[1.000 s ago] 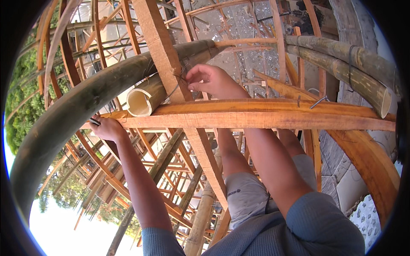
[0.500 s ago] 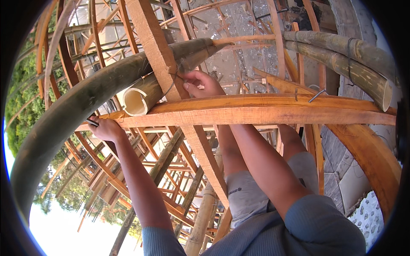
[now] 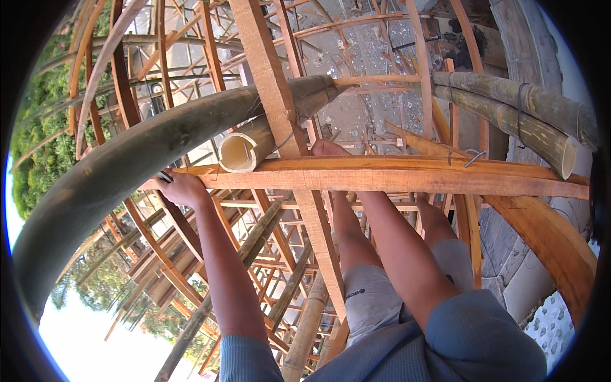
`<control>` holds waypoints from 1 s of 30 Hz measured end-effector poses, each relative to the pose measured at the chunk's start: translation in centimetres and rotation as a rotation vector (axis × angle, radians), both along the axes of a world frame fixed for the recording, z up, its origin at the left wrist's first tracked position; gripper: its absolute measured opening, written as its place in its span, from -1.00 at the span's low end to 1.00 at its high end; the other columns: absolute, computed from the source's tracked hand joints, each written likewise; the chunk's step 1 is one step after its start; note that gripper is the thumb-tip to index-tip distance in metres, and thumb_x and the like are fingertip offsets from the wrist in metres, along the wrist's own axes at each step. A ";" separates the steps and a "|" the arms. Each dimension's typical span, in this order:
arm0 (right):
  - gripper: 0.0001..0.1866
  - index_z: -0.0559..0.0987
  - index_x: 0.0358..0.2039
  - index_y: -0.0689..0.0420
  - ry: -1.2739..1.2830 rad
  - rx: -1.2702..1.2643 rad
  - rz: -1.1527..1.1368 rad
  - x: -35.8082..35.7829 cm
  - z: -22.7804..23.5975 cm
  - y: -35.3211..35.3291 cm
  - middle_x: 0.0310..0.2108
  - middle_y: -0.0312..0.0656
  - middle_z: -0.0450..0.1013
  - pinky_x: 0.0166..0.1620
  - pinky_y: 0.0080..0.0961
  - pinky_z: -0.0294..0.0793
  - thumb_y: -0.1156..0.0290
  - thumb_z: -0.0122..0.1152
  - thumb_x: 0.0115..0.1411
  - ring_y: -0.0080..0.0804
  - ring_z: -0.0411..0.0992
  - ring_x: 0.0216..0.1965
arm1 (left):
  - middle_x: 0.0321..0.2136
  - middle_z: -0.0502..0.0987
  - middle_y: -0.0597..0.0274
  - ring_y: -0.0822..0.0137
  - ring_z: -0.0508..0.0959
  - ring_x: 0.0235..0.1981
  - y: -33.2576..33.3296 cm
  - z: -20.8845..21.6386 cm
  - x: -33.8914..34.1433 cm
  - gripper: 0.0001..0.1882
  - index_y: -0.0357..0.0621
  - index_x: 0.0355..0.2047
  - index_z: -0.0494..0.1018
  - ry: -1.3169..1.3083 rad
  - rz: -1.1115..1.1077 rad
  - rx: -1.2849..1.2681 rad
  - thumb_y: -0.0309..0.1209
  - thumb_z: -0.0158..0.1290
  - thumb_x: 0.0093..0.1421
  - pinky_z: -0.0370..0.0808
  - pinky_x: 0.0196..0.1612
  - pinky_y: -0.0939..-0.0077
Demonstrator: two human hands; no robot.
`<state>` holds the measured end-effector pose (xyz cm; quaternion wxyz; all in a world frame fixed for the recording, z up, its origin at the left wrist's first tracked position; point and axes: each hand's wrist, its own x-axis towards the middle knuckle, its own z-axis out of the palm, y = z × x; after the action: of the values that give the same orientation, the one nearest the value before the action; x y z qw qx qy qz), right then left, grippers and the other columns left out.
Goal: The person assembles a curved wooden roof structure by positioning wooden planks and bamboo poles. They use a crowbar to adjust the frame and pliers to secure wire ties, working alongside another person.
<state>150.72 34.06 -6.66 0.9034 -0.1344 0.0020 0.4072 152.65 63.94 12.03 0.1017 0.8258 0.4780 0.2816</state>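
Observation:
My left hand (image 3: pixel 184 189) is closed round a short dark tool (image 3: pixel 167 176) at the left end of a horizontal timber beam (image 3: pixel 394 175); most of the tool is hidden in the fist. Behind the beam, my right hand (image 3: pixel 328 148) is partly covered, its fingers mostly out of sight, just right of a slanting timber post (image 3: pixel 270 70). A dark tie wire (image 3: pixel 294 121) loops at that post, near the hand. Left of the post, a cut bamboo pole (image 3: pixel 245 156) rests open end forward on the beam, under a thick green bamboo pole (image 3: pixel 146 137).
Two bamboo poles (image 3: pixel 509 95) bound with wire lie at the right. A bent nail (image 3: pixel 475 158) sticks out of the beam. A curved timber (image 3: pixel 547 242) runs down at the right. Below is a lattice of timber and bamboo scaffolding (image 3: pixel 254 235), with ground far beneath.
My right hand has left the wire at the post and dropped lower behind the beam. My left hand still grips the dark tool. The view has shifted, so the structure appears further right.

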 end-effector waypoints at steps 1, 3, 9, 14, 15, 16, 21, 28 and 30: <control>-0.52 0.45 -0.30 0.05 0.009 -0.016 -0.033 -1.1 0.5 -0.4 -0.35 -0.35 0.43 -0.16 -0.48 0.45 -0.13 0.31 0.21 -0.54 0.41 -0.30 | -0.02 0.58 -0.22 -0.17 0.57 -0.01 -0.7 0.2 0.1 -0.58 -0.33 0.16 0.45 0.010 0.026 0.038 -0.26 -0.04 0.45 0.46 -0.01 -0.01; -0.52 0.45 -0.23 0.05 0.062 -0.001 -0.006 -1.5 0.2 -0.5 -0.28 -0.32 0.44 -0.09 -0.44 0.45 -0.13 0.28 0.23 -0.49 0.42 -0.23 | -0.05 0.60 -0.14 -0.11 0.58 -0.04 -1.0 0.7 -0.1 -0.55 -0.32 0.08 0.50 0.067 0.089 0.084 -0.17 -0.11 0.48 0.44 -0.02 0.01; -0.51 0.46 -0.01 0.04 0.491 -0.120 0.030 -5.3 -4.1 0.4 -0.10 -0.24 0.48 0.11 -0.32 0.44 -0.10 0.17 0.30 -0.36 0.45 -0.04 | 0.03 0.57 -0.21 -0.15 0.58 0.00 -1.9 1.3 0.9 -0.61 -0.35 0.14 0.47 0.068 0.079 0.051 -0.35 -0.01 0.42 0.46 0.00 -0.02; -0.45 0.47 0.17 0.04 0.651 -0.518 -0.073 -7.3 -4.7 -3.5 0.05 -0.18 0.51 0.27 -0.22 0.43 -0.08 0.08 0.37 -0.24 0.47 0.13 | -0.03 0.60 -0.17 -0.14 0.58 -0.03 -1.8 0.7 1.4 -0.61 -0.32 0.12 0.48 0.051 0.054 0.060 -0.31 -0.02 0.42 0.44 -0.01 -0.03; -0.43 0.46 0.21 0.05 0.532 -0.535 -0.067 -6.3 -4.3 -4.7 0.04 -0.16 0.51 0.26 -0.29 0.43 -0.06 0.09 0.35 -0.30 0.46 0.13 | -0.05 0.60 -0.15 -0.14 0.57 -0.03 -1.3 0.6 1.1 -0.59 -0.31 0.11 0.49 0.036 0.050 0.083 -0.24 -0.05 0.45 0.43 0.00 -0.02; -0.48 0.47 0.19 0.08 0.401 -0.617 -0.185 -4.9 -2.9 -4.6 0.03 -0.16 0.51 0.23 -0.31 0.43 0.03 0.12 0.36 -0.32 0.45 0.14 | -0.08 0.60 -0.14 -0.13 0.56 -0.03 -1.1 0.3 0.8 -0.56 -0.30 0.09 0.49 0.028 0.043 0.101 -0.18 -0.08 0.47 0.42 0.01 -0.01; -0.68 0.60 0.00 0.16 -0.249 -0.944 -0.311 4.8 5.3 -0.5 -0.11 -0.19 0.57 -0.11 -0.47 0.58 0.42 0.32 0.23 -0.43 0.59 -0.12 | 0.03 0.57 -0.21 -0.15 0.56 0.03 -1.4 0.6 1.3 -0.49 -0.40 0.18 0.40 0.075 0.059 0.007 -0.17 -0.14 0.50 0.41 0.04 -0.01; -0.83 0.63 -0.25 0.20 -0.607 -1.231 -0.558 5.7 7.5 1.7 -0.29 -0.09 0.60 -0.26 -0.46 0.60 0.49 0.36 0.13 -0.32 0.62 -0.37 | -0.09 0.61 -0.22 -0.18 0.59 -0.08 -0.5 -0.2 1.1 -0.52 -0.36 0.09 0.49 0.025 0.043 0.108 -0.15 -0.07 0.47 0.47 -0.05 -0.04; -0.84 0.62 -0.28 0.20 -0.647 -1.263 -0.536 6.0 7.5 1.5 -0.30 -0.09 0.60 -0.25 -0.43 0.60 0.50 0.36 0.12 -0.28 0.61 -0.37 | -0.08 0.61 -0.21 -0.18 0.59 -0.08 -0.5 -0.1 1.0 -0.53 -0.35 0.10 0.49 0.036 0.047 0.093 -0.15 -0.08 0.48 0.47 -0.05 -0.04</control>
<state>156.73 35.61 0.86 0.6785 -0.7338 0.0023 0.0353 153.63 63.48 11.88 0.0477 0.8231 0.4853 0.2909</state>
